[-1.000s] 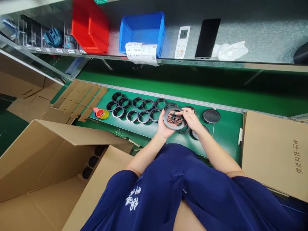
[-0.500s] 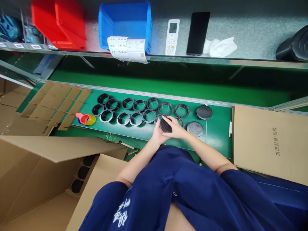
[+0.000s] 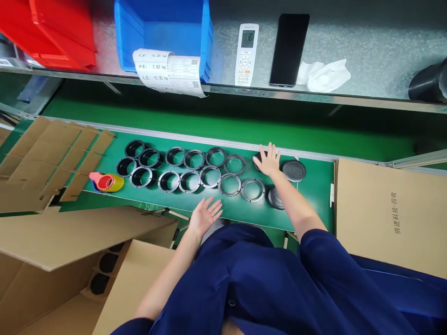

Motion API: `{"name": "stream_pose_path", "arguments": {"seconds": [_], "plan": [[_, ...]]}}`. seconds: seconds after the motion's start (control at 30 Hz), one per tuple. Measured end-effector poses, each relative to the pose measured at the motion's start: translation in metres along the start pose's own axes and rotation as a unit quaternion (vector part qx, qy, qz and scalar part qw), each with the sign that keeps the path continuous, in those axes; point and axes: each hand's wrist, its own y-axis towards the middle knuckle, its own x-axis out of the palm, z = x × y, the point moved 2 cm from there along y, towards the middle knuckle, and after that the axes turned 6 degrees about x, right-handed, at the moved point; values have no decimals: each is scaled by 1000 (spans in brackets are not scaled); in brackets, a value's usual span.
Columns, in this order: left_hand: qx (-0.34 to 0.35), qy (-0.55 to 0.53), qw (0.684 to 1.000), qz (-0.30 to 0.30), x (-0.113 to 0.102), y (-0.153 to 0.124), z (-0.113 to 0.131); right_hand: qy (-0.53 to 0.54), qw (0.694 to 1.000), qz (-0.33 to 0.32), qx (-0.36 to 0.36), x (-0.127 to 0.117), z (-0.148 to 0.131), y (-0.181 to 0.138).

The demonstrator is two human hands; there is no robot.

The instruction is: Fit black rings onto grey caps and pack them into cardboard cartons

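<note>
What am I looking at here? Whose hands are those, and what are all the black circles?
The camera sits on a person's head and looks down, so you see their own arms in blue sleeves. On the green table lie two rows of black plastic rings. The right hand rests flat on a dark round part at the far end, next to a black round cap. The left hand is open and holds nothing, near the table's front edge. A shelf above holds a blue bin, a remote control and a phone.
</note>
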Motion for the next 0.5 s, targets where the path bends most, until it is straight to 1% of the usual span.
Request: {"name": "stream_pose_path", "arguments": {"seconds": [0.07, 0.1, 0.13, 0.2, 0.27, 0.3, 0.37, 0.43, 0.47, 0.5], "plan": [[-4, 12, 1000, 24, -8, 2, 1, 6, 998, 68, -9, -2, -2, 6], [-6, 21, 999, 34, -10, 4, 1, 5, 997, 78, -13, 0, -3, 7], [-7, 32, 999, 41, -10, 6, 0, 2, 998, 67, -13, 5, -4, 7], [-2, 64, 997, 44, -3, 11, -2, -2, 1000, 8, -11, 17, -5, 6], [19, 114, 993, 30, 12, 20, -8, 5, 999, -37, -14, 22, -1, 4], [40, 148, 988, 15, 24, 26, -12, 12, 999, -38, -12, 20, 4, 3], [97, 218, 971, -27, 57, 41, -20, 28, 1000, 2, 10, 8, 23, -2], [154, 257, 951, -80, 101, 63, -28, 35, 995, 61, 67, -8, 54, -11], [175, 259, 944, -105, 126, 76, -32, 33, 992, 70, 98, -15, 72, -16], [198, 263, 936, -129, 152, 89, -35, 26, 991, 57, 121, -20, 89, -22]]}}
